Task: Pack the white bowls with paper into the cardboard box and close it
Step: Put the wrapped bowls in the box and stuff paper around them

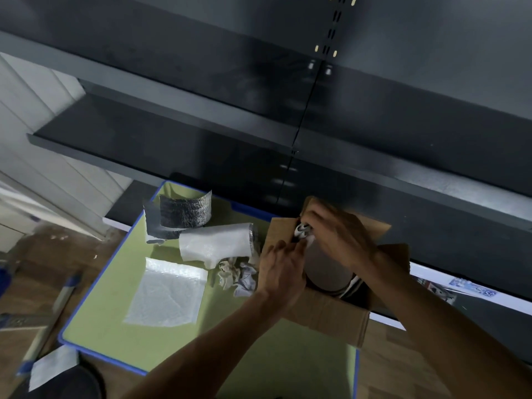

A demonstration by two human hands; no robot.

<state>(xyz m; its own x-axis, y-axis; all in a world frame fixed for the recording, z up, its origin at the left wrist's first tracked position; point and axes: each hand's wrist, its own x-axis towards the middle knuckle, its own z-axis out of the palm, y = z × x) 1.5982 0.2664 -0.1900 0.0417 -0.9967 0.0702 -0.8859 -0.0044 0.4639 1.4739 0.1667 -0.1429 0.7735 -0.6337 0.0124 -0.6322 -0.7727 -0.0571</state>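
An open cardboard box [331, 315] stands at the right edge of a green mat [121, 283]. A round white bowl [328, 272] lies inside it, seen in shadow. Both hands reach into the far left corner of the box. My left hand [283, 269] and my right hand [336, 234] pinch a crumpled wad of paper [303, 233] between them, just above the bowl's far rim. More crumpled paper [237, 276] lies on the mat right beside the box's left wall.
Left of the box lie a roll of white foam wrap [216, 244], a flat bubble-wrap sheet [168, 293] and a curled strip of silvery dark padding [181, 211]. Dark metal shelves [259, 125] rise right behind the mat. Wooden floor surrounds it.
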